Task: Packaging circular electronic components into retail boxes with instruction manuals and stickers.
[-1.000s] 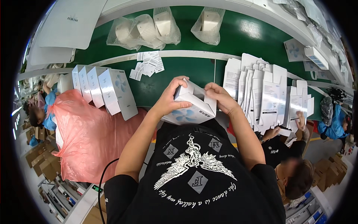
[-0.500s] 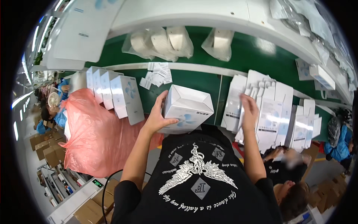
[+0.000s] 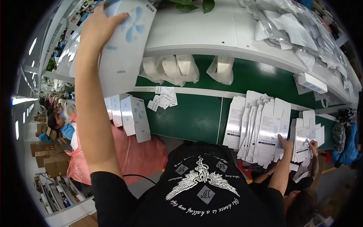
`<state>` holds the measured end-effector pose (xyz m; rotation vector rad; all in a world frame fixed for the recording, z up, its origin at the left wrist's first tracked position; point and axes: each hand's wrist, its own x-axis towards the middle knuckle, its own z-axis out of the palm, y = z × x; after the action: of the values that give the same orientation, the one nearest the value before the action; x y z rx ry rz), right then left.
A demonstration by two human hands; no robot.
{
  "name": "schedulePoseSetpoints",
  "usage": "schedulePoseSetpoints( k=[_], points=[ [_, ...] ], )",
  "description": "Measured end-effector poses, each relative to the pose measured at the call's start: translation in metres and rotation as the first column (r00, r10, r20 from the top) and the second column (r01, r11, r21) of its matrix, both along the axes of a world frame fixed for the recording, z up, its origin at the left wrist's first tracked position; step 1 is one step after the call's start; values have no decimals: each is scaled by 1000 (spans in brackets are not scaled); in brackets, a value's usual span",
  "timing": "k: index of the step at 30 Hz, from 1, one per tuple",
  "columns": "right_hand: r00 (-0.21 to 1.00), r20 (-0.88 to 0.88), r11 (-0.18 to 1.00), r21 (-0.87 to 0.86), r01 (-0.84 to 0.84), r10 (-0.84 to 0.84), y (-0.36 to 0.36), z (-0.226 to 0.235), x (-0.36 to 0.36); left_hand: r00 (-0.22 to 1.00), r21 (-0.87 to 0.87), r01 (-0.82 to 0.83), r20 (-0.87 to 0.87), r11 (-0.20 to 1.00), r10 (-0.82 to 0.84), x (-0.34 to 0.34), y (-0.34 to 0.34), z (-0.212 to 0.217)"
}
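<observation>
My left hand [image 3: 100, 24] is raised at the upper left, its thumb on the front face of a white box [image 3: 124, 56] with a blue fan picture. Its other fingers reach over the box's top edge, partly cut off by the picture's rim. On the right, my right hand [image 3: 286, 144] is closed on the lower edge of a flattened white carton [image 3: 272, 123], thumb on its printed face. That carton leans at the front of a stack of similar cartons [image 3: 245, 125].
Standing white boxes [image 3: 138, 119] line the left side of the green table [image 3: 185, 121], beside a pink plastic bag [image 3: 128, 155]. Paper labels [image 3: 163, 97] and bagged white parts [image 3: 185, 70] lie farther back. A co-worker's hand [image 3: 313, 147] touches cartons at right.
My left hand has moved up and left from the table's middle, and the box it held there is gone from that spot. My right hand has moved right and down onto the flattened cartons.
</observation>
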<state>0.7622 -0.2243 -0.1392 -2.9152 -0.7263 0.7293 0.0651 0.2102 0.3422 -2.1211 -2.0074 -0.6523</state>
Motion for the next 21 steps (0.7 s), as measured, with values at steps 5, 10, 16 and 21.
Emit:
schedulePoseSetpoints(
  k=[5, 10, 16, 21],
  points=[
    [992, 96, 993, 86, 76, -84, 38, 47, -55, 835, 144, 27, -547, 989, 56, 10, 25, 17],
    [891, 406, 958, 269, 95, -202, 13, 89, -79, 713, 249, 692, -387, 678, -585, 125, -111, -69],
    [969, 201, 859, 511, 21, -143, 47, 195, -156, 397, -3, 917, 106, 399, -912, 163, -228, -242],
    [975, -164, 821, 570, -30, 149, 75, 217, -245, 151, 354, 913, 165, 202, -975, 163, -218, -284]
  ],
)
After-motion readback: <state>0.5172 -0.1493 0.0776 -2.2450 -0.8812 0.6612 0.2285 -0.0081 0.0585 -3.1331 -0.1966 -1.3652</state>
